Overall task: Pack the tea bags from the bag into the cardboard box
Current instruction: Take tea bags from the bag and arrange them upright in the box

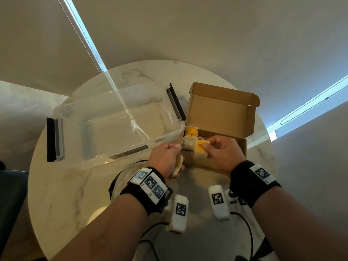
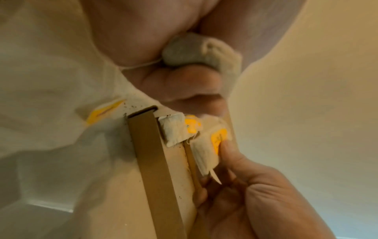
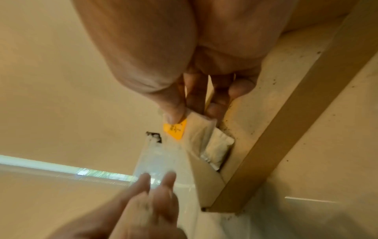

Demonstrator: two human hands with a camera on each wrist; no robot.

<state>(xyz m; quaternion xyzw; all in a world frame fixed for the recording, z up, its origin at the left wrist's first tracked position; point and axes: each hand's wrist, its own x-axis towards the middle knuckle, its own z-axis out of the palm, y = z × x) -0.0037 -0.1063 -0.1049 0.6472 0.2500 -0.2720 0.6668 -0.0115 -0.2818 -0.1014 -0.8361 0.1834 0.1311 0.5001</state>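
Two hands meet over the near left corner of the cardboard box point(image 1: 222, 117), which sits lid-up on the round marble table point(image 1: 79, 185). My right hand point(image 1: 221, 153) pinches a tea bag point(image 1: 201, 150) between thumb and fingers, thumb pressed on its orange tag point(image 3: 175, 130); from the right wrist view the bag's lower end dips just inside the box's front wall point(image 3: 206, 176). My left hand point(image 1: 165, 159) is curled round more tea bags point(image 2: 201, 51), a pale bundle bunched in the palm with a thread trailing across the skin, and in the head view one of them sticks out below the fist. I cannot tell how many it holds. The left hand's fingertips lie close to the bag that the right hand grasps; whether they touch it I cannot make out.

Inside the box, against its left end, lie packed tea bags point(image 1: 191, 135) with orange tags, one more point(image 2: 174, 131) showing in the left wrist view. Dark specks dot the box's floor.

Left of the box, just beside it, stands a clear plastic storage bin point(image 1: 116, 125) with dark latches at each end. A translucent bag point(image 2: 47, 77) fills the left side of the left wrist view. Black wristbands carrying white marker tags wrap both wrists.
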